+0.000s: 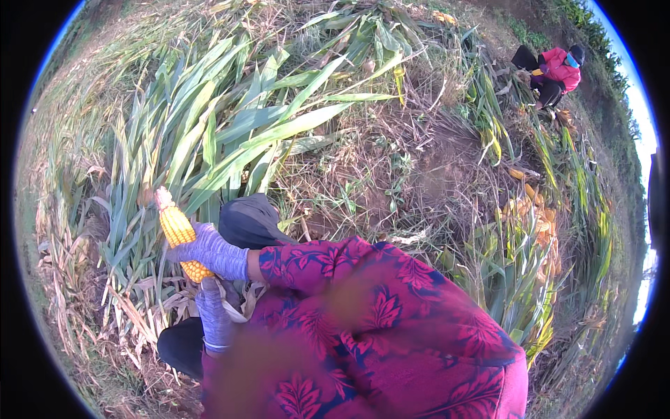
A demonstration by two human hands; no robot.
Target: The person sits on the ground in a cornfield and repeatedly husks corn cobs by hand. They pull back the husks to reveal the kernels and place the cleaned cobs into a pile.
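A bare yellow corn cob (178, 228) with a pinkish end slants across my right hand (212, 252), whose fingers wrap around its middle. A grey-purple knit glove covers that hand. Just below, my left hand (214, 314) in a matching glove has its fingertips at the cob's lower end. Whether it grips anything is hidden. Pale dry husk (238, 311) lies beside the left hand. Cut corn stalks with long green leaves (230, 131) lie before me, beyond my dark-trousered knees (248, 220).
Husked yellow cobs (544, 225) lie heaped at the right, by more leafy stalks (502, 277). A person in a red jacket (562, 70) sits at the upper right, holding something yellow. Dry stubble and weeds (387, 173) cover the soil between. More cobs (444, 17) lie at the top.
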